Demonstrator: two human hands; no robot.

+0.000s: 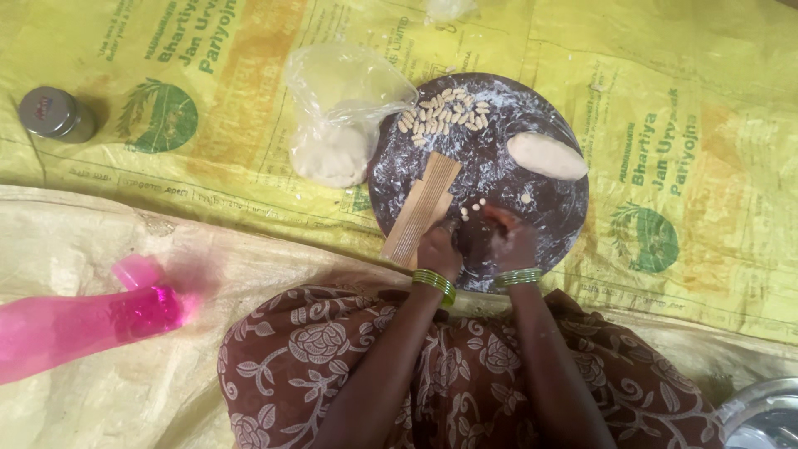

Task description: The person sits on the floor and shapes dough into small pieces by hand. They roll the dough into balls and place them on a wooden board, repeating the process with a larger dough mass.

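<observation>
A round dark board (532,116) dusted with flour lies on the yellow sheet. My left hand (438,248) rests at the lower end of a ribbed wooden paddle (422,208) that lies across the board's near left edge. My right hand (511,241) is close beside it, fingers curled over the board near a few small dough bits (472,208). Whether the fingers pinch dough is hidden. Several shaped dough pieces (445,112) are heaped at the board's far side. An oval dough lump (547,155) lies on the right of the board.
A clear plastic bag with dough (337,116) lies left of the board. A small metal tin (54,114) stands far left. A pink plastic bottle (79,320) lies near left. A steel vessel's rim (761,416) shows at bottom right. My patterned brown garment fills the bottom of the view.
</observation>
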